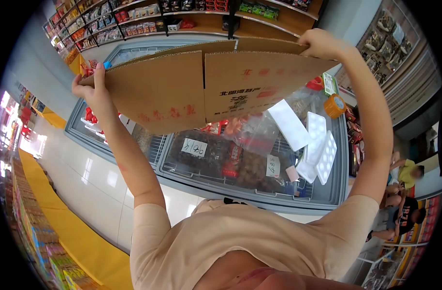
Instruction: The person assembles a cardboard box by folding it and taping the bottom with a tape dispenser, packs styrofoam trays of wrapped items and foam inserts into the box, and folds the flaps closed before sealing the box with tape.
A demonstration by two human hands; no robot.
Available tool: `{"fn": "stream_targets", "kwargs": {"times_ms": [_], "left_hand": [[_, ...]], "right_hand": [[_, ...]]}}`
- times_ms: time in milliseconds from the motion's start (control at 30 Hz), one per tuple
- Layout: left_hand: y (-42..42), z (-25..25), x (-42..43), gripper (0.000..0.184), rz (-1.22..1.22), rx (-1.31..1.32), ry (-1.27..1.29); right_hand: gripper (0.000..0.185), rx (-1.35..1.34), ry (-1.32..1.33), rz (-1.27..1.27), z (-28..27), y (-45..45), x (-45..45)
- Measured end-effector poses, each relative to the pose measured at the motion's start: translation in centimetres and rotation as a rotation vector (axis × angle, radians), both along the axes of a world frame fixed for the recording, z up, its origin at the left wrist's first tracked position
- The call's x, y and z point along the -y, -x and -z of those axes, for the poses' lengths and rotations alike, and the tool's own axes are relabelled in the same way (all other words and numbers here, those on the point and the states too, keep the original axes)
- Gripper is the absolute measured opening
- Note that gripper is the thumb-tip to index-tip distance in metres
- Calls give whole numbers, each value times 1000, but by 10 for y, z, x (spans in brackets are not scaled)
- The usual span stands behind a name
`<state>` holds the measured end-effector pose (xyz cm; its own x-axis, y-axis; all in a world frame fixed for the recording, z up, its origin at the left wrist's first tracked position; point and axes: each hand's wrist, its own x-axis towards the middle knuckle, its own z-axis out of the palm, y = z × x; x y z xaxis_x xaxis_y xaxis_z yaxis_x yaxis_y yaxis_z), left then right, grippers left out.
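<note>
A flattened brown cardboard box (158, 87) with red and black printing is held up in front of me, its flaps along the top edge. At its left end my left hand (93, 89) grips the edge, thumb upward. My right hand (322, 44) is closed over the upper right corner. Below the cardboard stands a chest freezer (201, 182) with a glass top. White foam trays (289, 126) and a roll of orange tape (335, 105) lie on its right part. Handwritten price cards (194, 147) sit over the bagged goods.
Shelves of packaged goods (148, 24) line the far wall. A yellow-edged display (61, 212) runs along the left over a tiled floor (102, 181). Two people sit at the right, one in a yellow shirt (408, 174), one in a black shirt (408, 212).
</note>
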<state>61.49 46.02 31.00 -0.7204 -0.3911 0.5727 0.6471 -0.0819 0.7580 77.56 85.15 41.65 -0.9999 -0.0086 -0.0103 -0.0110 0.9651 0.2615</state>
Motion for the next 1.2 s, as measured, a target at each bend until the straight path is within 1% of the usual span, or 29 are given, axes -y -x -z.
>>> {"fn": "stream_targets", "kwargs": {"times_ms": [67, 133, 200, 233, 267, 333, 367, 400, 433, 467, 500, 533, 600, 633, 700, 733, 767, 800, 833, 867, 900, 933, 967, 1000, 1033, 1067, 1133, 1167, 1200], "left_hand": [[6, 3, 2, 66, 56, -21, 62], [22, 9, 0, 62, 85, -62, 46], [30, 9, 0, 59, 115, -92, 41], [33, 2, 0, 60, 218, -134, -14], [35, -8, 0, 62, 322, -181, -73], [9, -49, -7, 66, 576, -177, -10], [3, -64, -12, 65, 747, -140, -7], [1, -77, -20, 63, 916, -108, -2], [-3, -86, -34, 63, 915, -113, -5], [-8, -94, -50, 64, 1025, -70, 46], [-7, -99, -59, 65, 1133, -23, 99], [5, -95, -65, 65, 1133, -24, 103], [40, -70, -79, 60, 1230, 218, -13], [55, -53, -86, 60, 1230, 213, -14], [76, -26, -100, 58, 1157, 257, -60], [76, -28, -107, 58, 1163, 246, -61], [70, -30, -118, 56, 1071, 211, -38], [61, -30, -131, 55, 980, 180, -15], [37, -39, -143, 56, 899, 132, 35], [-2, -46, -155, 48, 852, 21, 97], [-18, -27, -175, 40, 646, -599, 603], [-42, -37, -182, 35, 695, -884, 786], [-51, -32, -183, 41, 671, -963, 1073], [-56, -25, -188, 41, 768, -999, 1141], [-51, -6, -197, 41, 854, -979, 1246], [-44, 18, -204, 42, 1092, -827, 1356], [-44, 32, -205, 45, 1104, -810, 1555], [-39, 34, -209, 46, 1126, -839, 1648], [-42, 28, -209, 46, 1130, -842, 1647]], "right_hand": [[24, 13, 64, 46, 1, -11, 0], [26, 34, 123, 88, 2, -17, -1], [28, -100, 245, -97, 11, -16, -7], [25, -35, 189, -50, 3, -15, -7], [25, -42, 183, -50, -2, -13, -10], [24, -161, 638, -63, -5, -15, -21], [28, -258, 693, -154, -8, -7, -32], [28, -257, 684, -156, -20, -11, -17], [30, -208, 842, 43, -40, -20, 11], [32, -155, 999, 247, -49, -25, 27], [36, -201, 986, 267, -42, -22, 23], [36, -203, 988, 266, -35, -23, 18], [41, -168, 1020, 183, -21, -26, 1], [41, -177, 1035, 158, -16, -30, -6], [44, -346, 1056, 107, 3, -45, -12], [46, -564, 1080, 66, 15, -57, -13], [48, -806, 1099, 15, 30, -71, -8], [51, -945, 1093, -19, 47, -81, 5], [54, -907, 1033, -9, 64, -82, 22], [57, -715, 874, 64, 80, -79, 49], [55, -407, 440, 157, 90, -75, 79], [48, -344, 395, 106, 102, -65, 82], [38, -318, 443, 59, 113, -57, 79], [38, -321, 445, 76, 113, -56, 75], [34, -288, 581, 39, 113, -55, 71], [31, -253, 716, 0, 113, -54, 67], [27, -263, 681, -29, 119, -55, 58], [28, -197, 976, 31, 115, -58, 54], [28, -130, 1270, 90, 109, -63, 51]]}}
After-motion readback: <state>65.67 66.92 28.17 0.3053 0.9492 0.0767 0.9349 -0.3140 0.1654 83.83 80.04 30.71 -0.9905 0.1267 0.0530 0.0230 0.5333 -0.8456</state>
